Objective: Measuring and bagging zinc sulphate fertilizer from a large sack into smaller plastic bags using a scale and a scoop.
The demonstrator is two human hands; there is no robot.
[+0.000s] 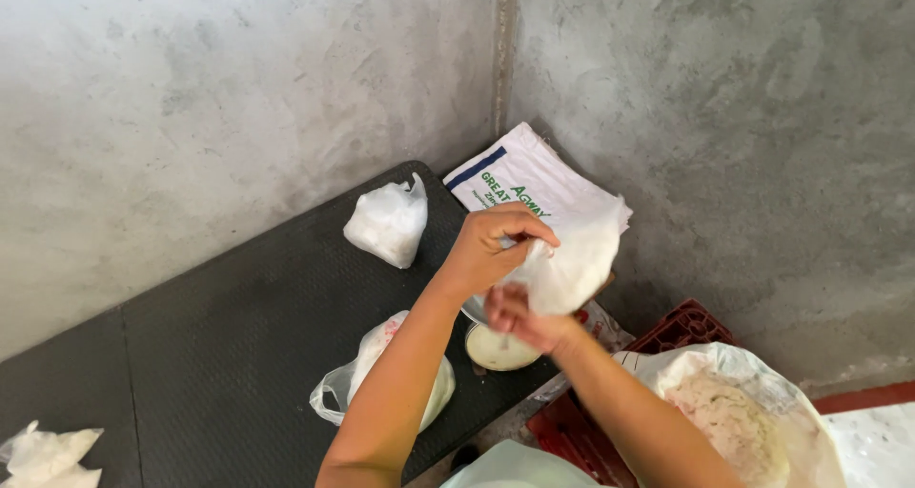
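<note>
White plastic bag (572, 264) sits gripped by both hands above the bowl (500, 348): left hand (491, 250) pinches its top, right hand (519, 318) clutches underneath.

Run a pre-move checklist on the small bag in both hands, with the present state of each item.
1. Left hand pinching the small white bag at its top: ok.
2. Right hand on the bag from beneath: ok.
3. Bag's neck closed: cannot tell, fingers cover it.
4. Round dish directly below the bag: ok.
5. Filled bag on the dark mat, apart from the hands: ok.
6. Open sack of pale powder upright: ok.
</note>
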